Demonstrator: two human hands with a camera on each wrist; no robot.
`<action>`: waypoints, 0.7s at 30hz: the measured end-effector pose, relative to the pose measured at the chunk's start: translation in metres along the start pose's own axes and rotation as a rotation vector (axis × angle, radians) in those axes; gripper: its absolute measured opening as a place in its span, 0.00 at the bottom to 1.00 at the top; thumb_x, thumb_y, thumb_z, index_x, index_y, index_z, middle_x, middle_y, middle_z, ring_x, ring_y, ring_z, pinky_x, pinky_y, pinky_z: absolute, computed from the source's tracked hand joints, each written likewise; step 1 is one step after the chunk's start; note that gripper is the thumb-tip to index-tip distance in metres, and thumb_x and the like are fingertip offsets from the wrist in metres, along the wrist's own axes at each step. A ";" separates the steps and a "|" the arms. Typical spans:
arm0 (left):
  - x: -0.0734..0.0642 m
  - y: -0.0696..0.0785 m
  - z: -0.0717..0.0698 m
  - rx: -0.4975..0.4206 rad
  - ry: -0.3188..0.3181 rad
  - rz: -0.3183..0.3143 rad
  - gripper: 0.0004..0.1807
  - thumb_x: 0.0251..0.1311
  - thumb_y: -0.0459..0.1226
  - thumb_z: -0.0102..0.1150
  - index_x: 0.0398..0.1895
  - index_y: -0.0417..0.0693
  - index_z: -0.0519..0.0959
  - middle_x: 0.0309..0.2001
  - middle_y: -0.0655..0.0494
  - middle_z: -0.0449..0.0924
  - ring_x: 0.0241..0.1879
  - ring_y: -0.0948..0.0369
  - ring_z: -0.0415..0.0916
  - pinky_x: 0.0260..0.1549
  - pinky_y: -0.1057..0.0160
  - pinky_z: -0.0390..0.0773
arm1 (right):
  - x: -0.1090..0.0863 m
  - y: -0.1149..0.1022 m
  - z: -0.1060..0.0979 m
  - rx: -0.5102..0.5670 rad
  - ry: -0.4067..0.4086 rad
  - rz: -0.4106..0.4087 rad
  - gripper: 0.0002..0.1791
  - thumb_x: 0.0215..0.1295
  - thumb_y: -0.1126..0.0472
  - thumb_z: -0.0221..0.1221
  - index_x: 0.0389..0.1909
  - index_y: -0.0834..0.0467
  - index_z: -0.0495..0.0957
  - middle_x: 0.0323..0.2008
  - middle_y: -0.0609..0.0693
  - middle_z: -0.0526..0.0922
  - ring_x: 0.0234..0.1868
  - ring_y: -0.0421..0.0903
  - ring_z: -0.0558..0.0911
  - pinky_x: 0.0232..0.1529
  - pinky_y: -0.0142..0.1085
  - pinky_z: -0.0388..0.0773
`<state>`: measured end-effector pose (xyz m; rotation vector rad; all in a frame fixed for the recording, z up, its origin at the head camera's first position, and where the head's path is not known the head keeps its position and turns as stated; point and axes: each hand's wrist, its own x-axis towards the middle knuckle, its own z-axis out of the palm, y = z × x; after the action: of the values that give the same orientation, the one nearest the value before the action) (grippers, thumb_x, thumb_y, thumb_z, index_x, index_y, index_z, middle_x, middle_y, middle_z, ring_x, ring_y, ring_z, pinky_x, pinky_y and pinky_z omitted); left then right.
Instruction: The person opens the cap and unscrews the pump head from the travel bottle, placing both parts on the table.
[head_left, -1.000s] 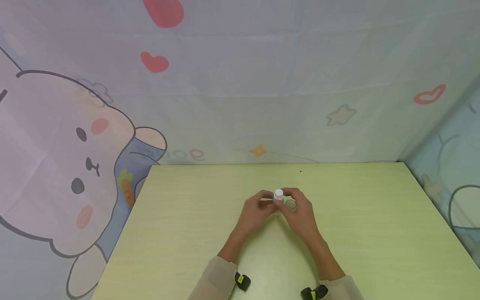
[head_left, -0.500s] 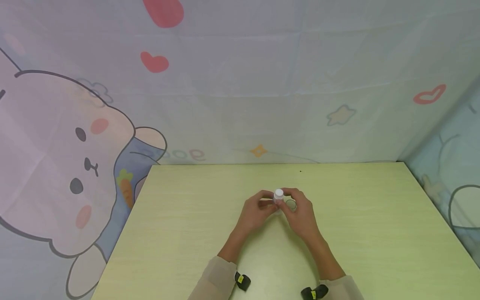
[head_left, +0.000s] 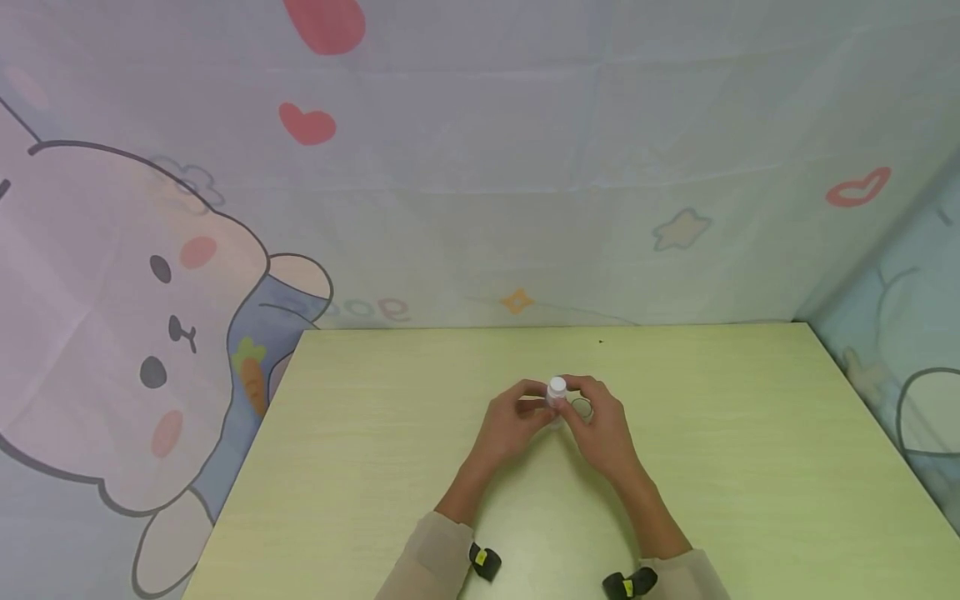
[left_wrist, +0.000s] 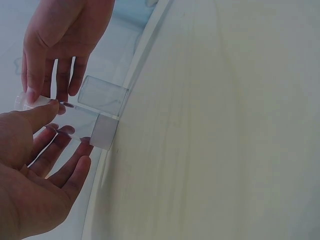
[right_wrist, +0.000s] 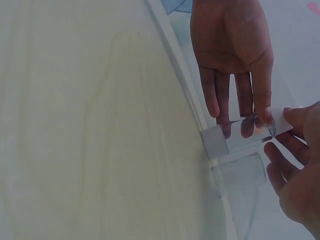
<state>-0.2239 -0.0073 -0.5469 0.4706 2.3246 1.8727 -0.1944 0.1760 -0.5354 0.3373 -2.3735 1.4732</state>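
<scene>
A small white-capped bottle (head_left: 557,387) stands upright on top of a clear cylinder (left_wrist: 81,119), whose lower part, whitish and cloudy, meets the table. My left hand (head_left: 507,429) holds the clear cylinder near its upper rim, thumb on the near side and fingers behind. From the other side, my right hand (head_left: 603,433) pinches the white bottle between thumb and fingers. Next to the stack, on its right, stands a clear glass (left_wrist: 103,95) that neither hand grips. Fingers partly cover the join between bottle and cylinder in both wrist views.
The pale wooden table (head_left: 360,467) reaches back to a printed curtain (head_left: 465,167). A tiny dark speck (head_left: 601,342) lies near the table's back edge. Black wrist cameras (head_left: 486,562) sit at both sleeves.
</scene>
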 end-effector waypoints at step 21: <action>0.000 -0.001 -0.001 0.026 -0.011 -0.020 0.15 0.69 0.45 0.72 0.56 0.60 0.84 0.61 0.60 0.83 0.58 0.57 0.85 0.54 0.58 0.85 | 0.001 -0.002 0.000 0.032 0.007 0.017 0.19 0.73 0.58 0.69 0.60 0.58 0.81 0.56 0.53 0.85 0.63 0.55 0.80 0.67 0.55 0.73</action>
<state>-0.2244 -0.0087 -0.5480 0.4571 2.3404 1.8281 -0.1943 0.1749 -0.5332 0.3191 -2.3549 1.5194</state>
